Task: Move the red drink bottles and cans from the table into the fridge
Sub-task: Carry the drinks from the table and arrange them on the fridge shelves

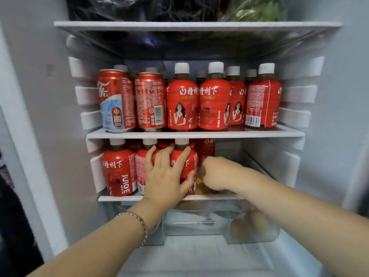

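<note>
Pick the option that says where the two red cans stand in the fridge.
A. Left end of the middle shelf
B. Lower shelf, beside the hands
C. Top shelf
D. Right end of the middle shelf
A: the two red cans stand at the left end of the middle shelf, with bottles to their right.

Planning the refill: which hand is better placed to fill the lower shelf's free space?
Right hand, probably: it already reaches into the gap right of the bottles, while the left hand lies spread across them.
</note>
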Demonstrator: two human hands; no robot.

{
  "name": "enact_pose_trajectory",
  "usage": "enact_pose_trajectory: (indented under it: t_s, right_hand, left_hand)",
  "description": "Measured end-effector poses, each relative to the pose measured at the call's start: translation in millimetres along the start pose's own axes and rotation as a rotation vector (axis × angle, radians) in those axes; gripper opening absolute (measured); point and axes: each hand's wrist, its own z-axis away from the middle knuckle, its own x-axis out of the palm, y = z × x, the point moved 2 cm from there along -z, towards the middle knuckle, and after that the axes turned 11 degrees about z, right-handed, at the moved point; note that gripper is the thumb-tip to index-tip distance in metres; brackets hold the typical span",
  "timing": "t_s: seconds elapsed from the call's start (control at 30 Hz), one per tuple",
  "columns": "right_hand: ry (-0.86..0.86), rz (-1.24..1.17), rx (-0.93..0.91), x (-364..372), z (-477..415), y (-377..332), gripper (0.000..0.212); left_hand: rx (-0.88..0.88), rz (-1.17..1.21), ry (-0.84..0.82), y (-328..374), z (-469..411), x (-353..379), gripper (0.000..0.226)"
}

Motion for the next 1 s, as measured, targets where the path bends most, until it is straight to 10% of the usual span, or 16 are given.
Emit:
enact_pose_trajectory:
  t_s: [0.2,0.3,0.43,0.63,0.73,0.83,1.0]
  right_hand:
    - [0.657,-0.243,-0.054,-81.3,49.9,-8.8,0.013]
    - [1.016,-0.314,0.015,-109.7,44.7,-2.6,0.049]
    - [0.821,-0.464,0.219,-112.3,6.0,10.6,0.091]
    - [0.893,-0.377,0.339,-90.4,-9.1,3.8,0.08]
    - [1.189,-0.145,0.044,-93.1,-2.4,-26.5,0.066]
    - [1.029,-0.015,-0.266,-105.4,-9.5,-60.3,0.069]
    - [0.803,0.031,-0.092,-119.7,-37.7,-88.1,0.083]
  left_hand:
    - [-0.062,0.391,0.304,-2.9,-17.6,-58.0,0.036]
    - [-0.322,0.423,0.389,-22.1,-54.1,-87.7,0.059]
    - [-0.671,0.452,0.407,-53.7,-85.4,-106.8,0.082]
    - [-0.706,0.41,0.232,-72.8,-91.1,-102.4,0.091]
    - [-0.695,0.384,0.253,-69.8,-89.9,-103.3,0.086]
    - [-0.671,0.41,0.313,-63.6,-83.4,-107.8,0.085]
    - [-0.568,0.56,0.399,-59.2,-61.5,-126.3,0.077]
